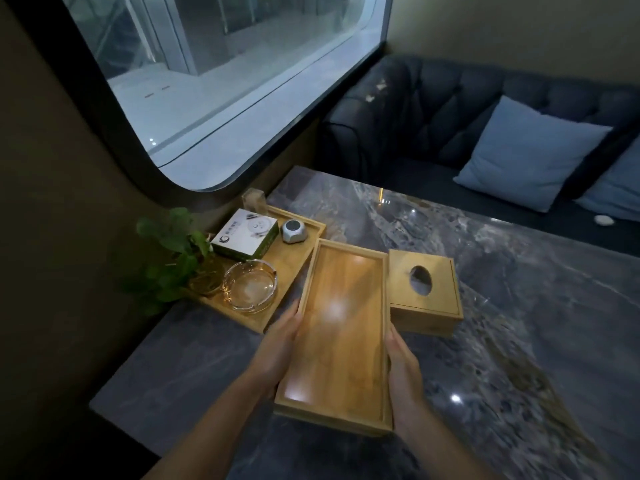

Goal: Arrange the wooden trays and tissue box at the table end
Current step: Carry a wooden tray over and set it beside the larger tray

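An empty long wooden tray [341, 327] lies lengthwise on the dark marble table [502, 306]. My left hand [277, 344] grips its left long side and my right hand [403, 372] grips its right long side. A wooden tissue box [424, 297] with an oval hole on top stands right beside the tray, touching its far right part. To the left, a second wooden tray [294, 258] sits at the table end by the wall, holding several items.
The second tray carries a glass ashtray [249, 285], a white and green box [246, 233], a small grey device [293, 231] and a potted plant [173, 258]. A dark sofa [433, 109] with blue cushions [526, 150] lies beyond the table. A window [225, 81] is above.
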Action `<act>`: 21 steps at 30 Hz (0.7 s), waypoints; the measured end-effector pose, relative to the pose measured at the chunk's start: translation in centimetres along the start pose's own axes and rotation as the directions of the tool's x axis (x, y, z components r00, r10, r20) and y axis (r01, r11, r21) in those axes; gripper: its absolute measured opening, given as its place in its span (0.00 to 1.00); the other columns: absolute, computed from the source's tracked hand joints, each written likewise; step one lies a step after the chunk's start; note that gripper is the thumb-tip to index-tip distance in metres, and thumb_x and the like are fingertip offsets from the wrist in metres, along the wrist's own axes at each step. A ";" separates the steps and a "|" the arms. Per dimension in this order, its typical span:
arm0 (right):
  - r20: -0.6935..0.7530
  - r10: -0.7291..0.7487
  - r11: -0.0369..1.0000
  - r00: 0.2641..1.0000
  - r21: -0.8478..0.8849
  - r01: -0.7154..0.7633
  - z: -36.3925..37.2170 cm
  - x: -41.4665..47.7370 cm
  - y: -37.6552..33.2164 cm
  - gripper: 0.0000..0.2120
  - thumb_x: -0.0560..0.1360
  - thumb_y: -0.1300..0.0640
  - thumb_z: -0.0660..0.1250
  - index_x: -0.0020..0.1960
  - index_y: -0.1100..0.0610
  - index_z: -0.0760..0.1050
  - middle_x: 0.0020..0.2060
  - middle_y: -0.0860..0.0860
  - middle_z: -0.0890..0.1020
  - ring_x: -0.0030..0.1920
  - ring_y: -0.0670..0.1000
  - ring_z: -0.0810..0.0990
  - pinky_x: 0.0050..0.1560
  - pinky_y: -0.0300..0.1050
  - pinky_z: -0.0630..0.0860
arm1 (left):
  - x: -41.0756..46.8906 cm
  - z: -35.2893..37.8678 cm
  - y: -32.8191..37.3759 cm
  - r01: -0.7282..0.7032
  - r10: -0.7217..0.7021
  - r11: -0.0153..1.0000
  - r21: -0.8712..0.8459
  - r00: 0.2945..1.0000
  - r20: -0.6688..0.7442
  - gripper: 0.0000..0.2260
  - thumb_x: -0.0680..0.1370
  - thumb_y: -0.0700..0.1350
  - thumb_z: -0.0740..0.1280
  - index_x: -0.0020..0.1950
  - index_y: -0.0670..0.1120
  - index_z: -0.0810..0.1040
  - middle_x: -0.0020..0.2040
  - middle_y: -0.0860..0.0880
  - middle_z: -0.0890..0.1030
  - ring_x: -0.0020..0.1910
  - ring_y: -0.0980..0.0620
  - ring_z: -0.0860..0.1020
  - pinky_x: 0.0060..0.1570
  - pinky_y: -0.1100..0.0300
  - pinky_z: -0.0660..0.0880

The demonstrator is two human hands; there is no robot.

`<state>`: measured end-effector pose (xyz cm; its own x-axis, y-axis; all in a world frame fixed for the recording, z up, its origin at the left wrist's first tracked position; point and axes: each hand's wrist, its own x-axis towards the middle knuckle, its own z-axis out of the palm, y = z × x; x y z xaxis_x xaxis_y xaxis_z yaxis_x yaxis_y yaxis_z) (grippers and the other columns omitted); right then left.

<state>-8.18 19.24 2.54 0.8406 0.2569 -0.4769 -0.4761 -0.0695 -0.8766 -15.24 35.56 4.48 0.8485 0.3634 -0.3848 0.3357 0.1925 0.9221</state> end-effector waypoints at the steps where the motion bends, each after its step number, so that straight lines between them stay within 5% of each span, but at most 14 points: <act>1: -0.021 -0.004 1.000 1.000 0.011 0.004 -0.6 0.1 0.0 0.10 0.78 0.48 0.57 0.46 0.36 0.76 0.40 0.41 0.81 0.35 0.41 0.82 0.28 0.36 0.75 | 0.5 0.5 -0.2 -0.001 0.001 1.000 -0.007 1.000 0.026 0.15 0.81 0.48 0.54 0.51 0.65 0.76 0.44 0.70 0.82 0.45 0.67 0.81 0.35 0.74 0.75; 5: -0.071 0.011 0.997 0.997 0.077 -0.005 -2.1 0.5 0.4 0.14 0.79 0.47 0.56 0.59 0.48 0.76 0.50 0.52 0.82 0.46 0.51 0.81 0.44 0.50 0.79 | 2.0 2.3 -0.9 0.019 -0.022 0.999 0.041 0.996 0.090 0.12 0.80 0.48 0.55 0.55 0.60 0.76 0.43 0.62 0.85 0.44 0.62 0.82 0.37 0.69 0.78; 7: -0.094 0.016 0.995 0.995 0.101 -0.007 -2.5 0.9 0.8 0.16 0.79 0.48 0.55 0.61 0.50 0.75 0.52 0.55 0.81 0.50 0.56 0.80 0.52 0.58 0.77 | 2.8 2.9 -1.3 0.055 -0.058 0.998 0.030 0.991 0.117 0.11 0.80 0.48 0.55 0.57 0.59 0.74 0.52 0.56 0.83 0.53 0.54 0.81 0.51 0.58 0.78; 11: -0.129 -0.039 0.996 0.991 0.073 0.049 -2.5 2.0 1.2 0.14 0.80 0.51 0.54 0.61 0.48 0.74 0.48 0.48 0.81 0.47 0.49 0.80 0.41 0.46 0.76 | 4.0 2.9 -1.9 0.066 -0.068 0.998 0.018 0.992 0.102 0.12 0.80 0.48 0.55 0.61 0.60 0.69 0.61 0.48 0.75 0.61 0.47 0.74 0.64 0.47 0.70; 14: -0.113 -0.052 0.996 0.992 0.066 0.059 -2.0 2.9 1.2 0.16 0.80 0.52 0.53 0.65 0.51 0.72 0.55 0.54 0.80 0.53 0.54 0.79 0.54 0.54 0.76 | 4.9 2.7 -2.1 0.021 -0.024 0.999 0.024 0.993 0.119 0.12 0.81 0.46 0.54 0.59 0.60 0.71 0.58 0.53 0.77 0.55 0.58 0.79 0.51 0.61 0.77; 17: -0.091 -0.021 0.993 0.996 0.115 0.031 -1.5 4.0 1.6 0.17 0.81 0.54 0.53 0.68 0.52 0.69 0.60 0.57 0.78 0.58 0.57 0.77 0.63 0.61 0.71 | 5.7 2.4 -2.2 0.020 -0.018 1.000 -0.018 0.995 0.097 0.14 0.81 0.43 0.53 0.55 0.60 0.72 0.53 0.60 0.76 0.45 0.72 0.79 0.38 0.76 0.75; 21: -0.080 0.005 0.990 0.997 0.144 0.007 -0.8 5.0 1.7 0.17 0.81 0.54 0.53 0.69 0.52 0.68 0.61 0.56 0.77 0.59 0.57 0.76 0.63 0.63 0.70 | 6.7 1.9 -2.7 -0.024 0.023 0.999 0.021 0.999 0.048 0.13 0.81 0.43 0.54 0.61 0.56 0.72 0.54 0.59 0.78 0.49 0.68 0.79 0.45 0.73 0.75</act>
<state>-4.56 19.63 -1.37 0.8563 0.1790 -0.4845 -0.5025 0.0716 -0.8616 -9.71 35.71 -0.46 0.8744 0.3236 -0.3615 0.3243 0.1645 0.9316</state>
